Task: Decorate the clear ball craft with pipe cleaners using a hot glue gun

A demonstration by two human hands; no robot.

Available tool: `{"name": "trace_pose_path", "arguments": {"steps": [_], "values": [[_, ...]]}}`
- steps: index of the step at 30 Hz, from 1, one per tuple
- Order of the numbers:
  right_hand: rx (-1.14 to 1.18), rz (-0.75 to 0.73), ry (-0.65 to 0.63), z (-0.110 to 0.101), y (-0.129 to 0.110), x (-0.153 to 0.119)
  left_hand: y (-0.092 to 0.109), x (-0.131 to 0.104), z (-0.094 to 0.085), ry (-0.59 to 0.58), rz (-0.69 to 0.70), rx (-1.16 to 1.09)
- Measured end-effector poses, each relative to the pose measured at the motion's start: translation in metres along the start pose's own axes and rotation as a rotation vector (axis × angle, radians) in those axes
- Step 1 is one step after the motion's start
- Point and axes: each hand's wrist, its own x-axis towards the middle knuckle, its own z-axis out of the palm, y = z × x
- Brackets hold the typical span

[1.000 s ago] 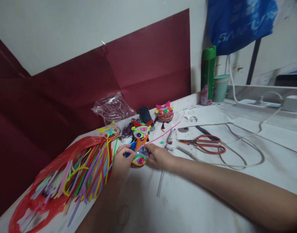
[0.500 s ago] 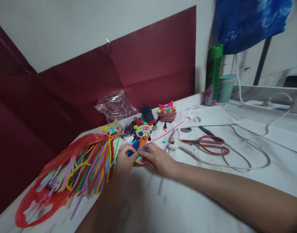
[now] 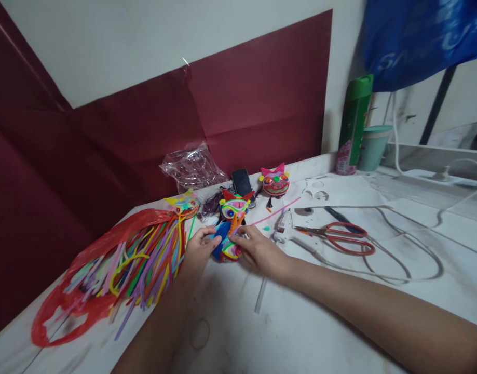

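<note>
Between my hands is a rounded pipe-cleaner animal face [image 3: 229, 251], with blue, yellow, green and pink strips. My left hand [image 3: 199, 248] grips its blue left side, thumb and fingers bent. My right hand [image 3: 261, 251] holds its right side, thumb and fingertips near the lower end of an orange fuzzy strip [image 3: 235, 225]. Its lower edge is partly hidden by my right fingers. Just behind stands a second animal face [image 3: 234, 206] with red ears and blue eyes. A third face [image 3: 275, 180], with pink ears, rests farther back.
Left, a red plastic bag [image 3: 117, 223] holds many coloured pipe cleaners [image 3: 152, 259], with a yellow-eared face [image 3: 185, 202] at its top. Right are a glue gun [image 3: 287, 228], orange-handled scissors [image 3: 347, 239] and a looping cord [image 3: 436, 265]. A phone [image 3: 242, 182] lies behind.
My hands have moved slightly apart, and more of the animal face between them shows. The camera view has shifted, so things sit a little farther right.
</note>
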Motion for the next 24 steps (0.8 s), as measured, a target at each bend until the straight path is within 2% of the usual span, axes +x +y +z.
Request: {"name": "trace_pose_path", "arguments": {"steps": [4,8,12,16,24], "values": [[0.002,-0.001,-0.005,0.0,0.0,0.0,-0.001,0.0,0.0,-0.025,0.03,0.02],[-0.009,-0.007,-0.01,-0.001,-0.001,0.001,-0.008,0.003,-0.002,-0.011,0.117,0.086],[-0.007,-0.017,0.01,0.0,0.0,0.0,-0.014,0.002,-0.001,0.046,0.287,0.274],[-0.011,-0.03,0.024,0.005,0.001,-0.004,-0.017,-0.001,0.0,0.028,0.425,0.411],[-0.102,-0.084,-0.018,0.009,-0.001,-0.009,-0.02,0.0,-0.002,0.053,0.447,0.423]]}}
